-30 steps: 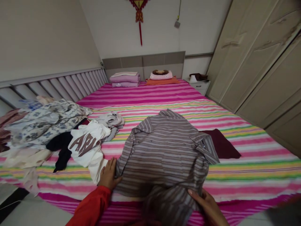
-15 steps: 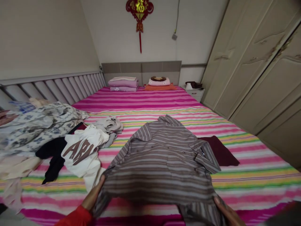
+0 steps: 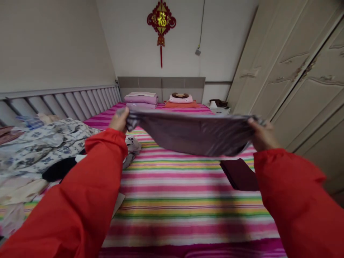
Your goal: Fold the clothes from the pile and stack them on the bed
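Observation:
A grey-brown striped shirt [image 3: 193,134] hangs in the air above the bed, blurred by motion and stretched between my hands. My left hand [image 3: 119,120] is closed on one end of its edge, and my right hand [image 3: 263,134] grips the opposite end. The shirt's lower part swings away from me, so its sleeves and collar cannot be made out. Under it lies the striped bedspread [image 3: 172,190]. A folded dark maroon cloth [image 3: 240,175] rests on the bedspread near my right forearm.
Loose clothes, among them a white floral garment [image 3: 67,139] and a black one [image 3: 59,170], are heaped on the left. Folded lilac bedding [image 3: 142,98] and a pink stack [image 3: 181,98] lie by the headboard [image 3: 182,83]. A wardrobe [image 3: 292,75] stands right, a slatted rail [image 3: 80,100] left.
Both hands have lifted the striped shirt off the bed, up and forward. It lay spread out before and now hangs taut between them. The red sleeves have come into full view.

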Demonstrator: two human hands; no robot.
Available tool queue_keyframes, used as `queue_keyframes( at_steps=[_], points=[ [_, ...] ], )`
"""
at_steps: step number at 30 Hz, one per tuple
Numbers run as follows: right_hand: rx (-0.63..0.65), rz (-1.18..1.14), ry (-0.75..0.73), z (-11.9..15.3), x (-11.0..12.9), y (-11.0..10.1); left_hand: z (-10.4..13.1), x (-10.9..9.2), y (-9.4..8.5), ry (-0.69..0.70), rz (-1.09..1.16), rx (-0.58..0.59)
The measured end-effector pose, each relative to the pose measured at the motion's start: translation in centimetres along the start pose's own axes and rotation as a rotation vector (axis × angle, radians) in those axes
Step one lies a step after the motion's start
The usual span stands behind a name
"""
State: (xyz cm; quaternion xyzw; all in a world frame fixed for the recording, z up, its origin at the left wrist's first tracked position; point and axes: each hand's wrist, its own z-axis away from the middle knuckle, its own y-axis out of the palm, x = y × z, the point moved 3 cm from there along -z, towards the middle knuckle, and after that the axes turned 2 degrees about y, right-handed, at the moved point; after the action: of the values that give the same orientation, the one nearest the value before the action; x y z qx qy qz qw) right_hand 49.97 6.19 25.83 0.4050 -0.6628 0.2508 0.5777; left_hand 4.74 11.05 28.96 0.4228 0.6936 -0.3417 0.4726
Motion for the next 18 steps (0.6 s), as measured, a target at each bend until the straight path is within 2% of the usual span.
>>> queue_keyframes(
  at_steps=[1,3,4,6,8,10,12,14,16,18],
  points=[
    [-0.031,-0.057,-0.072,-0.2,1.7,-0.2,-0.4,-2.1,-0.3,0.082,0.105,-0.027],
    [-0.038,-0.193,-0.217,0.6,3.9,-1.0,0.1,-4.7,-1.4,0.227,0.242,0.023],
    [-0.024,-0.236,-0.246,1.3,4.1,-1.5,0.9,-5.1,-2.2,0.259,0.290,0.057],
    [-0.005,-0.248,-0.193,3.1,3.1,-2.8,3.0,-4.1,-3.9,0.203,0.331,0.112],
    [-0.009,-0.168,-0.020,5.0,0.3,-4.3,5.6,-1.0,-5.6,0.049,0.344,0.127],
    [0.008,-0.069,0.162,6.9,-3.2,-5.8,8.4,3.3,-7.3,-0.133,0.330,0.134],
    [0.066,0.011,0.280,8.7,-6.4,-7.2,11.4,8.2,-8.7,-0.322,0.305,0.157],
    [0.117,0.067,0.385,10.6,-9.3,-8.4,14.4,12.9,-10.1,-0.490,0.273,0.074],
    [0.144,0.107,0.497,12.5,-11.8,-9.5,17.4,17.1,-10.8,-0.635,0.232,0.060],
    [0.157,0.123,0.597,14.2,-14.0,-10.7,20.2,20.2,-11.1,-0.708,0.187,0.076]
  ],
)
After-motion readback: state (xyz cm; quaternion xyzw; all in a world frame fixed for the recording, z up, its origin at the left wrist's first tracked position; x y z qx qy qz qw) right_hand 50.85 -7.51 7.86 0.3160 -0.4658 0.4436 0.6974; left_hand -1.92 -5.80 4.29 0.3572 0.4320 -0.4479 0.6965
